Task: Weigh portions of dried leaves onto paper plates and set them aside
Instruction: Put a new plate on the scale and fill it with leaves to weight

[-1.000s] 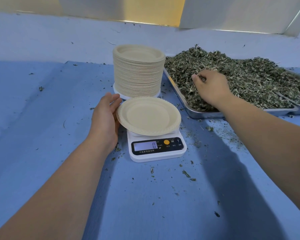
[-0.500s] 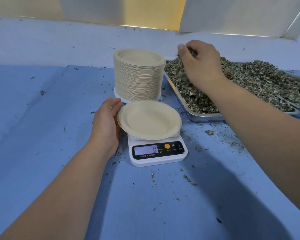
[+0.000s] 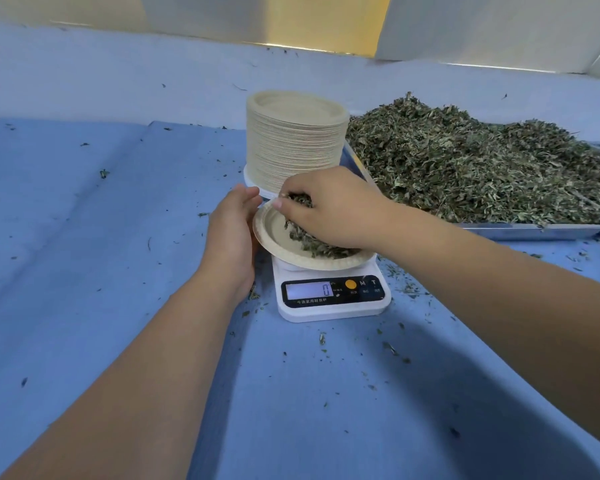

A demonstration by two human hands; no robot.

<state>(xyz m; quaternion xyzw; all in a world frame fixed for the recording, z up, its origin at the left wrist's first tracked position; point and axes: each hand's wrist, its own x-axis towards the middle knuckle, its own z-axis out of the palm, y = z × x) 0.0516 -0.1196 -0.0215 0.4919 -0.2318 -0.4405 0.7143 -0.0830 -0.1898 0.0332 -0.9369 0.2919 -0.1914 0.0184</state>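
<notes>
Head view, portioning step. My right hand [image 3: 333,209] hung low over the plate [image 3: 265,233], its fingers [image 3: 302,183] curled round a clump of leaves [image 3: 302,202]. Part of the clump lay on the plate's near right side, under the palm. The plate sat on the scale [image 3: 333,308], tipped a little toward the left. My left hand [image 3: 232,237] rested against its left rim with its fingers [image 3: 248,195] nearly straight, holding nothing. The display [image 3: 309,290] read 0. The stack [image 3: 291,143] stood just behind the plate. The tray [image 3: 534,231] with its pile [image 3: 465,168] lay to the right on the counter [image 3: 118,237], which was littered with loose bits.

I judged the step in hand to be the first drop of a portion, with weighing barely begun. The next move called for both hands to come off the plate, since either one touching it would falsify the reading. I could then read the display and add or remove small pinches until the target showed. The loose leaves were likely to scatter, so any release should be made low over the plate.
</notes>
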